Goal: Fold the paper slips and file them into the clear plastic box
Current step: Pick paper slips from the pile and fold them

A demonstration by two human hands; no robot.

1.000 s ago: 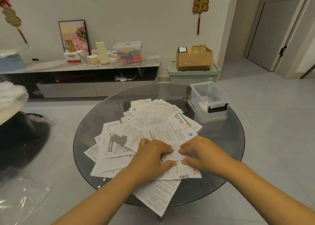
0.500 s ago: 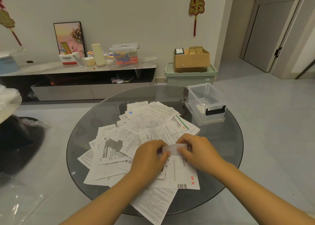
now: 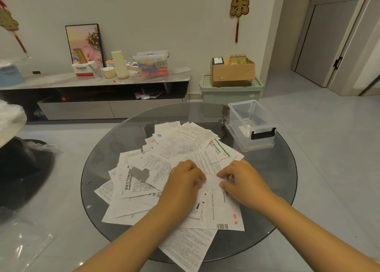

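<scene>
Paper slip [image 3: 212, 182] pinched between both hands; "Panasonic" box [image 3: 82, 70] behind.

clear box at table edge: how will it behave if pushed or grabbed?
The clear plastic box looks nearly empty, so probably light. On the smooth glass table it would likely slide rather than tip. Its thin walls may flex under a grip.

A single head-worn wide-angle view looks forward and steeply down from above the near edge of a round glass table [image 3: 277, 181], close over it. The far wall [image 3: 164, 14] and right-hand doorway [image 3: 329, 41] curve at the frame's borders.
</scene>
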